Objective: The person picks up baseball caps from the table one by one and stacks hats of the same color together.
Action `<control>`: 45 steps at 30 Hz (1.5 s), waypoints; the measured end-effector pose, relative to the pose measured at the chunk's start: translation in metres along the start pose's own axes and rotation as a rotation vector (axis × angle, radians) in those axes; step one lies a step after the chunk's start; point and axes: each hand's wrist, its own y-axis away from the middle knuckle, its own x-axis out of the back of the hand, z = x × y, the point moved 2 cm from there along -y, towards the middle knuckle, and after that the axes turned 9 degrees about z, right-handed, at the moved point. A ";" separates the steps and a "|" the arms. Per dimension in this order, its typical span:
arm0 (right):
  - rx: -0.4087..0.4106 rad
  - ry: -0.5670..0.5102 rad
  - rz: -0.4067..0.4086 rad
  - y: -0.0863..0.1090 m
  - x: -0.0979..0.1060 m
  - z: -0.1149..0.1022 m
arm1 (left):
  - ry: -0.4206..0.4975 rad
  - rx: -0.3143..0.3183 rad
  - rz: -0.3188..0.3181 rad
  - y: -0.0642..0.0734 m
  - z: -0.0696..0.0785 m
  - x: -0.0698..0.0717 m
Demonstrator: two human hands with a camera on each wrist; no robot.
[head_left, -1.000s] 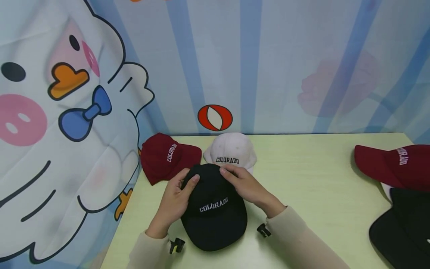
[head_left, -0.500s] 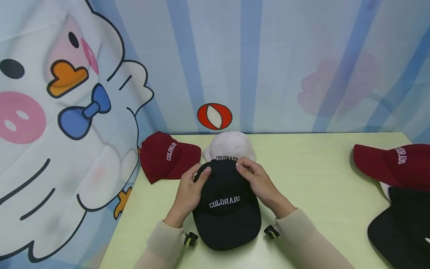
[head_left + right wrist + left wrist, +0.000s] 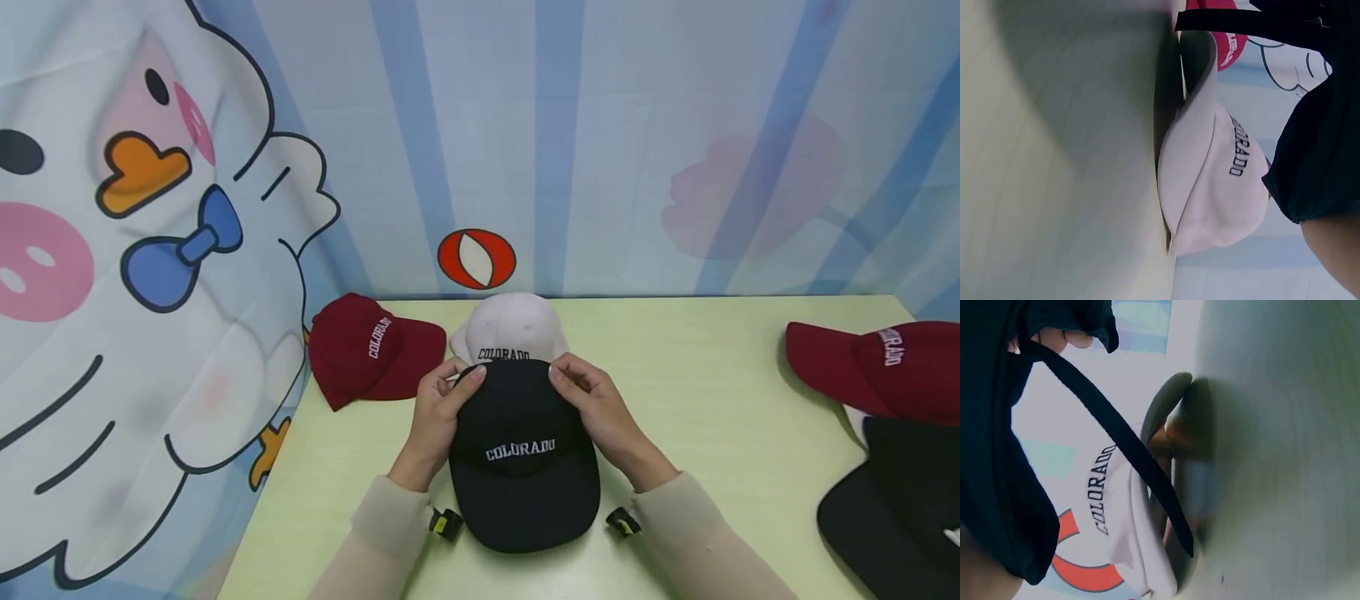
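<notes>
Both hands hold up a black baseball cap point(image 3: 521, 492) with white COLORADO lettering, brim toward the person. My left hand point(image 3: 437, 421) pinches its upper left edge, thumb on the front. On the upper right edge, my right hand point(image 3: 603, 412) pinches in the same way. A loose black strap point(image 3: 1110, 419) hangs from the cap's back in the left wrist view. Behind the held cap sits a white COLORADO cap point(image 3: 513, 323), its lower part hidden in the head view. In the right wrist view the white cap point(image 3: 1216, 181) stands on the table, apart from the black one.
A dark red COLORADO cap point(image 3: 367, 350) lies at the table's back left. At the right edge another red cap point(image 3: 847, 358) overlaps a black cap point(image 3: 862, 517), with a bit of white between them. A printed cloth backdrop point(image 3: 622, 150) rises behind the table point(image 3: 697, 375).
Both hands and the black cap have shifted right, and the cap has turned from slanted to nearly straight. It now covers the white cap's brim. The other caps have stayed put.
</notes>
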 end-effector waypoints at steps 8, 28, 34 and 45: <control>0.015 0.014 0.076 0.003 0.027 -0.002 | 0.016 0.012 -0.008 -0.010 -0.010 -0.021; -0.086 0.030 0.292 0.011 0.097 -0.018 | 0.120 0.046 -0.021 -0.047 -0.036 -0.080; -0.126 0.047 0.374 0.014 0.111 -0.022 | 0.112 0.065 0.035 -0.054 -0.041 -0.097; -0.120 0.012 0.434 0.010 0.136 -0.023 | 0.039 0.068 -0.032 -0.058 -0.055 -0.120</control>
